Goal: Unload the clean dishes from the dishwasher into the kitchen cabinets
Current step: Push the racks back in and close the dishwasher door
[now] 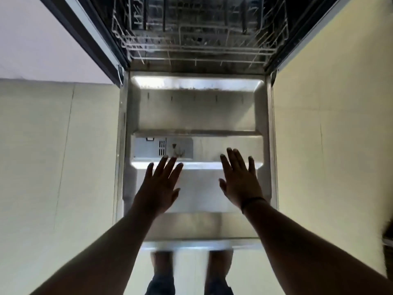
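Note:
The dishwasher door (197,116) lies folded down flat in front of me, its steel inner side facing up. Behind it the white wire lower rack (197,50) sits inside the dark tub; I see no dishes in it. My left hand (160,186) and my right hand (240,182) hover over the near half of the door, palms down, fingers straight and spread, holding nothing. The detergent compartment (163,147) is just beyond my left fingertips. A dark band circles my right wrist.
Pale floor tiles (59,156) stretch on both sides of the door. Cabinet fronts flank the dishwasher opening. My feet (191,271) stand just under the door's near edge. A dark object (388,235) shows at the right border.

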